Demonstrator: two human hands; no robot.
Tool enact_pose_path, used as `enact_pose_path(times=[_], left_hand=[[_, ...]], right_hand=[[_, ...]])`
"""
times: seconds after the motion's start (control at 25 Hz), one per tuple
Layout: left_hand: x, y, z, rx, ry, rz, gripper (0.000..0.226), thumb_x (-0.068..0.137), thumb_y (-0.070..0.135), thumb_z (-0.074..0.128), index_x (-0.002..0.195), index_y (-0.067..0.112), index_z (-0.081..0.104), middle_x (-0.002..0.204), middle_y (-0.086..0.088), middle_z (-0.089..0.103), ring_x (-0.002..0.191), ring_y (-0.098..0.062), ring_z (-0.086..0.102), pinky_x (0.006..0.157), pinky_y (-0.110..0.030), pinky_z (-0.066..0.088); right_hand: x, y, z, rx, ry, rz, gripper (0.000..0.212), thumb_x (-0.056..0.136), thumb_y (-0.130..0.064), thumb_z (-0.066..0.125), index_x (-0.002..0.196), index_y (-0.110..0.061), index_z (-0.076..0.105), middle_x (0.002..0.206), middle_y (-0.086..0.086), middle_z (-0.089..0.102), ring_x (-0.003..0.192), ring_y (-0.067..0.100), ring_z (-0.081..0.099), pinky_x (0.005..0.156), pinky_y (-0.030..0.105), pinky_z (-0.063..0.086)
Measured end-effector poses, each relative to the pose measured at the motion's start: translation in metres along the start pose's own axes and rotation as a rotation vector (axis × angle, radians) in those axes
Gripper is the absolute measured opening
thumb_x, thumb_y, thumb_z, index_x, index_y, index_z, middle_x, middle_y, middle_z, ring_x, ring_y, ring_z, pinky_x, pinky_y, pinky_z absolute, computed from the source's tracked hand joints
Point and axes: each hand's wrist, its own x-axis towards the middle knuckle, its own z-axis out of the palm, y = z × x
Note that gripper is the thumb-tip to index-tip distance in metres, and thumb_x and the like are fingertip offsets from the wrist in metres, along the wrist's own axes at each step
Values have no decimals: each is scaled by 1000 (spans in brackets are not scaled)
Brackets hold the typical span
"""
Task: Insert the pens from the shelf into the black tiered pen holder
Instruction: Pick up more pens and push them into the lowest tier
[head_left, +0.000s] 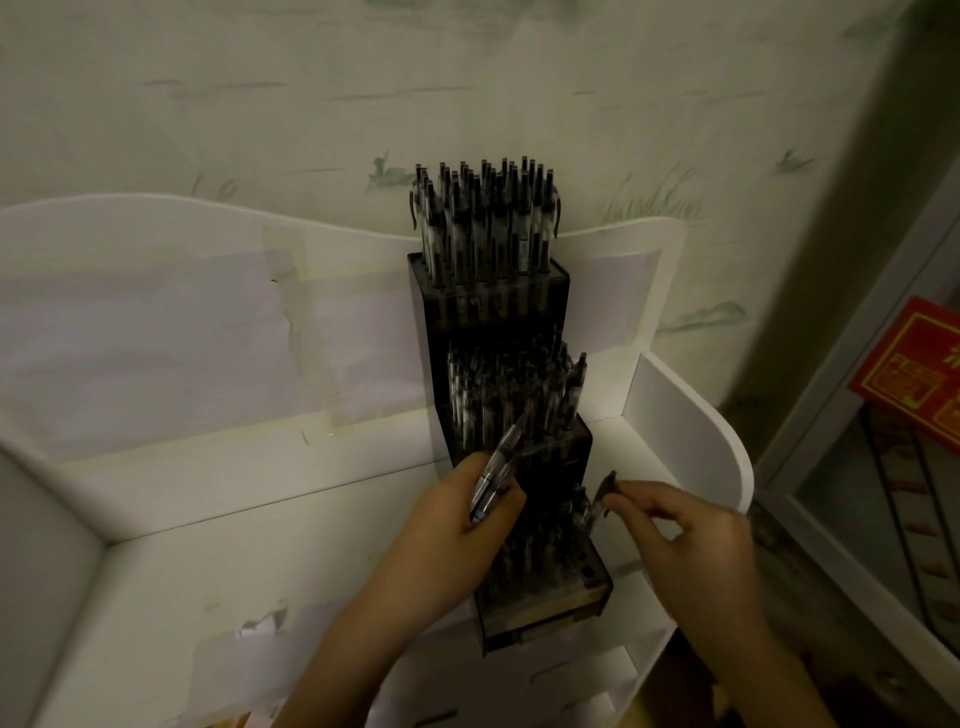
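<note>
While I watch head view: right hand (691, 535) pinches pen (597, 501) by top, long axis near upright, tip over lowest tier of black tiered pen holder (550, 587). Left hand (462, 514) grips spare pens (496, 473), angled up-right, beside middle tier. Right hand nearer open holes (589, 570).

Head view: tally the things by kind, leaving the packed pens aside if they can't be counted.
Black three-tier pen holder: 1
White shelf unit: 1
Red printed card: 1
Hands: 2, left hand and right hand
Total: 5
Clear-barrelled dark-topped pens: too tightly packed to count.
</note>
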Motion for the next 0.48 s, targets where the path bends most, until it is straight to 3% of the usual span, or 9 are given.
enact_pose_path(times=[0.16, 0.32, 0.48], left_hand=[[-1, -3, -2, 7, -5, -13, 15, 96, 25, 53, 82, 21, 53, 66, 4, 51, 53, -1, 44, 53, -16, 38], [-2, -1, -1, -6, -8, -16, 15, 96, 25, 53, 82, 21, 53, 66, 4, 51, 53, -2, 44, 52, -16, 37], [-2, -1, -1, -6, -8, -17, 14, 96, 26, 53, 83, 22, 54, 66, 4, 51, 52, -1, 44, 52, -15, 37]], right_hand=[[-5, 12, 13, -20, 26, -23, 12, 76, -20, 75, 88, -22, 76, 82, -25, 64, 83, -23, 56, 80, -8, 34], [-3, 12, 12, -86, 44, -122, 13, 77, -16, 74, 89, -16, 77, 86, -18, 65, 86, -7, 58, 85, -7, 33], [-8, 13, 18, -123, 17, -192, 14, 76, -15, 71, 89, -12, 76, 84, -13, 66, 90, -10, 50, 85, -9, 30]])
